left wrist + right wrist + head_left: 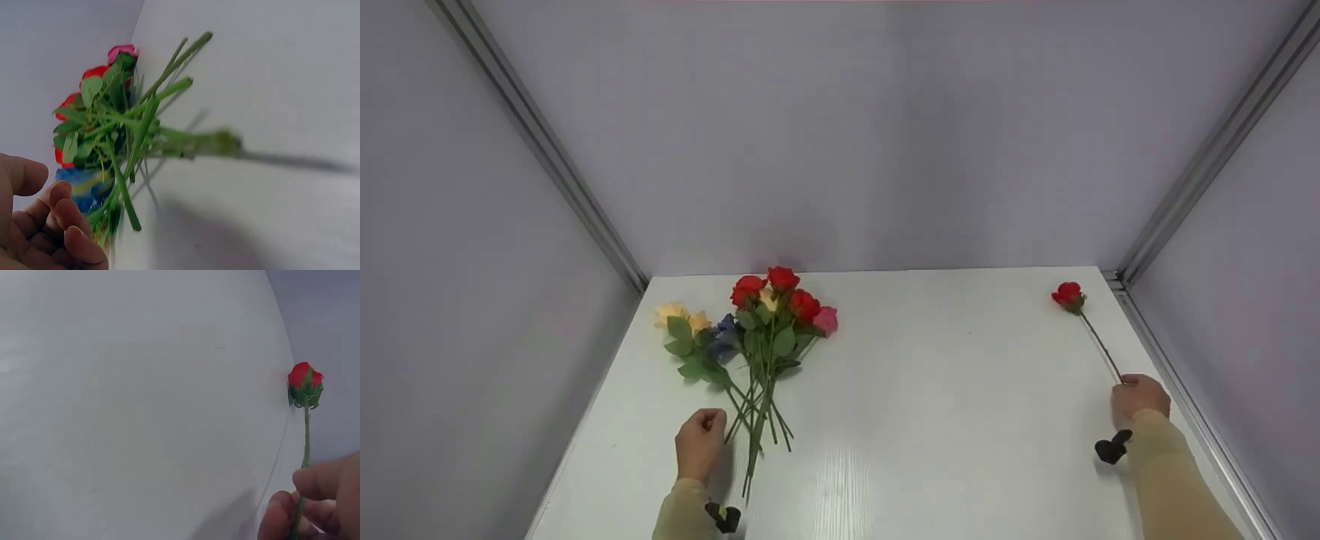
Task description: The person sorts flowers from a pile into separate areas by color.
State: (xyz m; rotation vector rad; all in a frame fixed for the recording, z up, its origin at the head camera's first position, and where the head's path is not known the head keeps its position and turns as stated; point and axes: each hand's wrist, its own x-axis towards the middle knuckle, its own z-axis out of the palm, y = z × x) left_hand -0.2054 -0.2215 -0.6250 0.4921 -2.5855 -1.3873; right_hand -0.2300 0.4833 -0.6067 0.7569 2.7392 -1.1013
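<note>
At the right side of the white table, my right hand (1141, 397) pinches the stem of a single red rose (1068, 295). In the right wrist view the rose (305, 385) points away from the hand, its stem between thumb (320, 481) and fingers. My left hand (701, 446) is beside the lower stems of a loose bunch of flowers (769, 337) at the left. Its fingers are loosely curled with nothing between them, thumb apart in the left wrist view. Red, pink, yellow and blue blooms make up the bunch, and its green stems (149, 124) cross one another.
Grey-white panels stand behind the table (930, 375) and on both sides, with metal rails (540, 142) at the corners. A small black device (1112, 448) is on the right wrist and another (724, 517) on the left.
</note>
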